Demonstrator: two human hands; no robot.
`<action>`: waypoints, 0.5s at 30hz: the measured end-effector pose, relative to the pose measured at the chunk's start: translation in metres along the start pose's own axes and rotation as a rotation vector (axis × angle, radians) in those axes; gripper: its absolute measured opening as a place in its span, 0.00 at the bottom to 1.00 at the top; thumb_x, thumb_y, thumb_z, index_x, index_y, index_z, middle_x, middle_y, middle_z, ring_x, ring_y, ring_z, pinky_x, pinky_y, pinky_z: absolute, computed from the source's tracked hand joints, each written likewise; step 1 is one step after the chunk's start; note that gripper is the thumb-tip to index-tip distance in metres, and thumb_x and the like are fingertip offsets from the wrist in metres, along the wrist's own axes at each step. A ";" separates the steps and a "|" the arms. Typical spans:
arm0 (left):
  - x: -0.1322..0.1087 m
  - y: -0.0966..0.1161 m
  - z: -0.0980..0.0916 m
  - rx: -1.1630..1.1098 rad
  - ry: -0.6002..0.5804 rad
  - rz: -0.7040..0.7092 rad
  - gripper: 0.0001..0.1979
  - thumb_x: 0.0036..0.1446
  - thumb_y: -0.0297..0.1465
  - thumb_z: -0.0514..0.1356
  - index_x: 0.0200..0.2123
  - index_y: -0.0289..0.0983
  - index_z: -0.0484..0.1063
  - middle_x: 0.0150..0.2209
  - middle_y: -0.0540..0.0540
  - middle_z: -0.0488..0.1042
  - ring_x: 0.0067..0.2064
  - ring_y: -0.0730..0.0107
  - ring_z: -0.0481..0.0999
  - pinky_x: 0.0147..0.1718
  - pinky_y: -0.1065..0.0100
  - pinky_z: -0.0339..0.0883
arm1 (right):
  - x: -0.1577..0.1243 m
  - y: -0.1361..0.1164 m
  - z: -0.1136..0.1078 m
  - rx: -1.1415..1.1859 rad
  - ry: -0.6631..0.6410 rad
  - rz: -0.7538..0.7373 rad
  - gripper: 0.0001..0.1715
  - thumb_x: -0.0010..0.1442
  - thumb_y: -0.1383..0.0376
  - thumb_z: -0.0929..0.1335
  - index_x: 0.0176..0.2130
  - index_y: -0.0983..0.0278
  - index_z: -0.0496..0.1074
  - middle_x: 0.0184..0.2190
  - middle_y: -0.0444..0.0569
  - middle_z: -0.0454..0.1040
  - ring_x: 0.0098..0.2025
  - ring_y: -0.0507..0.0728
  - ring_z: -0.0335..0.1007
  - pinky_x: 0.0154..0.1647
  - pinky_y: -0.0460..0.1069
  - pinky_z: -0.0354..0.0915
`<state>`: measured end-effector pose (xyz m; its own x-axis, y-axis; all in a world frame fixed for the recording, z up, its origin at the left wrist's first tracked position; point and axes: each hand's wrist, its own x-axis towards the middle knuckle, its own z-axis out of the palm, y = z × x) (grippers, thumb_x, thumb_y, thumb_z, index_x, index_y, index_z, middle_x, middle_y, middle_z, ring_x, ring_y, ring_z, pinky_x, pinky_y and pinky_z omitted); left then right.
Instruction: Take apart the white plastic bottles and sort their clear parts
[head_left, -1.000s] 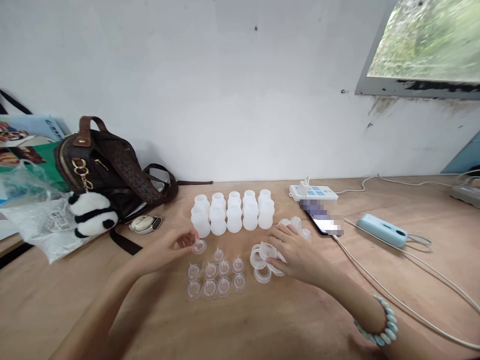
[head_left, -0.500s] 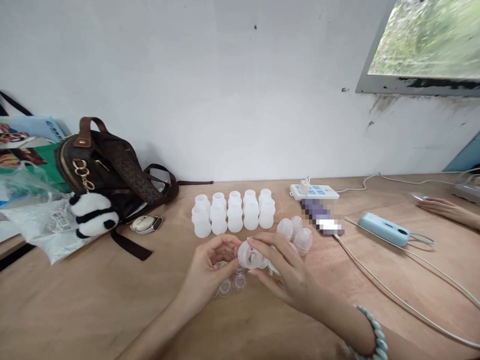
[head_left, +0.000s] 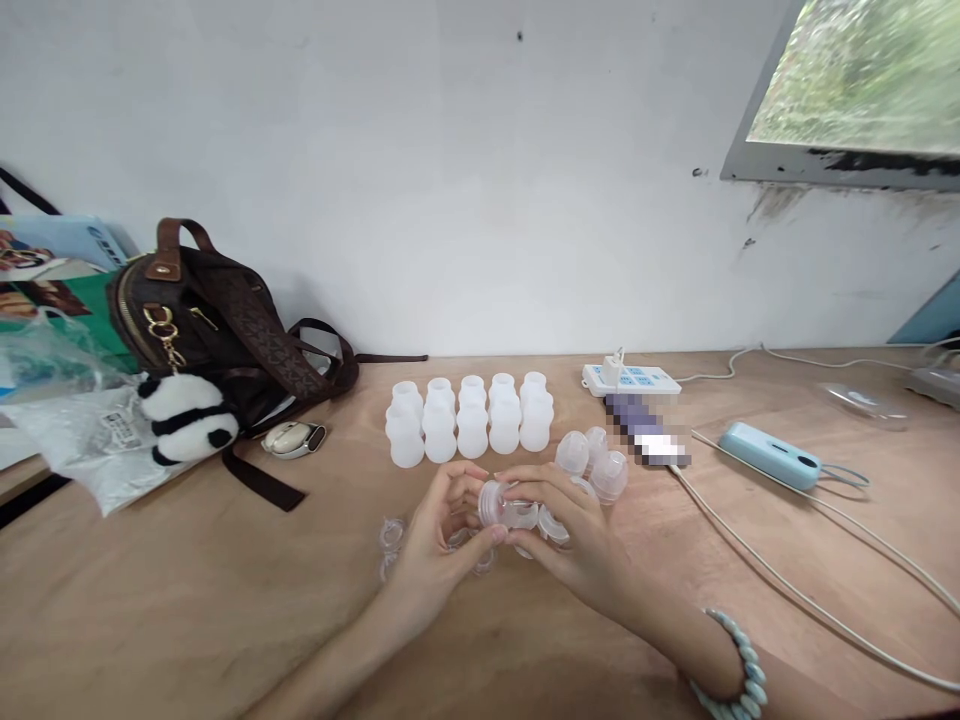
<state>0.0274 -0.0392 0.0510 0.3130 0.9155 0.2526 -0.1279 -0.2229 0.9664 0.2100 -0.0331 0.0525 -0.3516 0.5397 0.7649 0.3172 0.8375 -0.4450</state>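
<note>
Both my hands meet over the wooden table (head_left: 187,610), pinching one small white plastic ring cap (head_left: 495,503) between their fingertips. My left hand (head_left: 442,535) closes on it from the left, my right hand (head_left: 559,530) from the right, a pale bead bracelet (head_left: 731,665) on that wrist. Beneath my hands lie small clear nipple-shaped pieces (head_left: 390,540) and more white rings (head_left: 551,525), partly hidden. Behind stand several white bottles (head_left: 469,425) in two rows, with clear dome caps (head_left: 592,460) to their right.
A brown handbag (head_left: 217,335) with a panda charm (head_left: 187,425) sits at the back left, beside a plastic bag (head_left: 82,430) and a small device (head_left: 292,438). On the right are a power strip (head_left: 630,380), a phone (head_left: 645,430), a light-blue power bank (head_left: 769,455) and cables (head_left: 787,590).
My left hand left the nipple pieces and my right hand lifted a ring from the pile; both came together on the ring. Another person's hand at the far right has withdrawn.
</note>
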 end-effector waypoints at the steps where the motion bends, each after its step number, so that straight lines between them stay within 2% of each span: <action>1: 0.000 0.001 0.000 0.002 0.005 -0.006 0.18 0.56 0.36 0.66 0.46 0.42 0.63 0.39 0.47 0.73 0.40 0.65 0.74 0.39 0.66 0.69 | 0.000 0.001 0.000 0.029 0.006 0.017 0.12 0.63 0.68 0.69 0.48 0.59 0.70 0.46 0.52 0.77 0.49 0.59 0.74 0.48 0.56 0.70; 4: -0.001 0.003 0.001 -0.013 -0.006 -0.009 0.18 0.57 0.35 0.65 0.47 0.40 0.64 0.40 0.46 0.74 0.41 0.65 0.75 0.40 0.65 0.70 | -0.002 0.003 0.002 0.122 0.044 0.088 0.11 0.65 0.70 0.67 0.46 0.59 0.73 0.45 0.51 0.78 0.48 0.58 0.74 0.48 0.55 0.70; 8: -0.003 -0.001 0.003 -0.020 -0.028 0.004 0.17 0.57 0.34 0.65 0.48 0.41 0.65 0.40 0.47 0.74 0.41 0.66 0.75 0.40 0.66 0.70 | -0.006 0.005 0.005 0.180 0.102 0.161 0.08 0.64 0.71 0.67 0.40 0.59 0.74 0.42 0.50 0.78 0.45 0.57 0.75 0.44 0.52 0.70; 12: -0.005 -0.007 0.005 0.113 -0.003 0.035 0.20 0.55 0.33 0.67 0.50 0.44 0.66 0.47 0.46 0.71 0.46 0.63 0.73 0.45 0.63 0.69 | -0.008 0.003 0.006 0.155 0.103 0.180 0.08 0.64 0.72 0.66 0.38 0.60 0.72 0.41 0.49 0.77 0.42 0.56 0.75 0.42 0.52 0.70; 15: -0.007 -0.009 0.005 0.244 0.043 0.092 0.17 0.54 0.33 0.66 0.47 0.43 0.69 0.47 0.45 0.69 0.46 0.62 0.72 0.44 0.62 0.69 | -0.007 0.000 0.005 0.131 0.074 0.181 0.08 0.64 0.73 0.65 0.38 0.60 0.70 0.40 0.49 0.76 0.41 0.55 0.74 0.42 0.51 0.69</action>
<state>0.0308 -0.0453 0.0412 0.2696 0.9000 0.3425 0.0780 -0.3749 0.9238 0.2086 -0.0365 0.0447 -0.2319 0.6784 0.6972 0.2503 0.7342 -0.6311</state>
